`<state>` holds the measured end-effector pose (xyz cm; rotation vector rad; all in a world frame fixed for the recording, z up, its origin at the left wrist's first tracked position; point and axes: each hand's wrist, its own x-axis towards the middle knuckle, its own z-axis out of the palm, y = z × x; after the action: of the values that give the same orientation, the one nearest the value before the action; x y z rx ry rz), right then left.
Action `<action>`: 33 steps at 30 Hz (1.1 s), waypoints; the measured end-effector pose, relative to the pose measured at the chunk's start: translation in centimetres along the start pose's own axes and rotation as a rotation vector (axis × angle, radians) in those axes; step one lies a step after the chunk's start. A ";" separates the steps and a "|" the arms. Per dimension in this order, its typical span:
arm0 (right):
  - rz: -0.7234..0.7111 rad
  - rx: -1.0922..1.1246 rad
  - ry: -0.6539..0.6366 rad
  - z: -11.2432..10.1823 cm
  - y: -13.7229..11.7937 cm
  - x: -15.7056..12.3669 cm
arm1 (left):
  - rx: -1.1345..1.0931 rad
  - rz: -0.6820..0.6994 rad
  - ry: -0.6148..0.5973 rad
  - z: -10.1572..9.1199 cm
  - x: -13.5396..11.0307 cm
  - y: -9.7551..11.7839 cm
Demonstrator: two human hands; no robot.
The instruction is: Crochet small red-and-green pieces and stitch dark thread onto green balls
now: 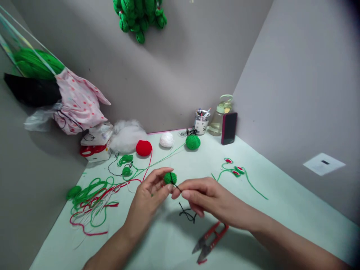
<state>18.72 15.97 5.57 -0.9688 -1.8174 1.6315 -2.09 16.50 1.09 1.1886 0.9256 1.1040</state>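
Between the thumb and fingers of my left hand (156, 187) is a small round green crocheted piece (170, 179) with a black strand across its front. My right hand (201, 193) is closed in a pinch on the black yarn (177, 186) that runs from this piece. Whether a needle is in that pinch I cannot tell. Below the hands, a loose tangle of black yarn (188, 214) lies on the table (157, 243). Red-handled thread snips (210, 243) rest under my right hand, blades pointing to the lower left, beside a red scrap (202, 261).
Tangled yarn strands (95, 198) spread at left. Red (144, 148), white (167, 140) and green (192, 142) balls stand at the back, near fibre stuffing (128, 135), a pen cup (201, 122), a bottle (218, 118) and a phone (229, 128). Small red-green pieces (238, 170) lie right.
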 end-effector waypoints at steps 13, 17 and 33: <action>0.099 0.102 0.244 -1.3 -0.4 0.3 | -0.256 -0.181 0.032 0.1 0.1 0.8; 0.052 -0.043 0.330 0.4 0.1 0.8 | -0.147 -0.122 0.032 0.4 0.1 0.0; -0.306 -0.694 0.502 1.4 2.8 1.4 | 0.323 0.188 0.150 1.6 -0.7 -1.3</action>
<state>17.24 16.30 2.44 -1.1665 -2.0452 0.4926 -0.51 15.46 0.04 1.4949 1.1576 1.2379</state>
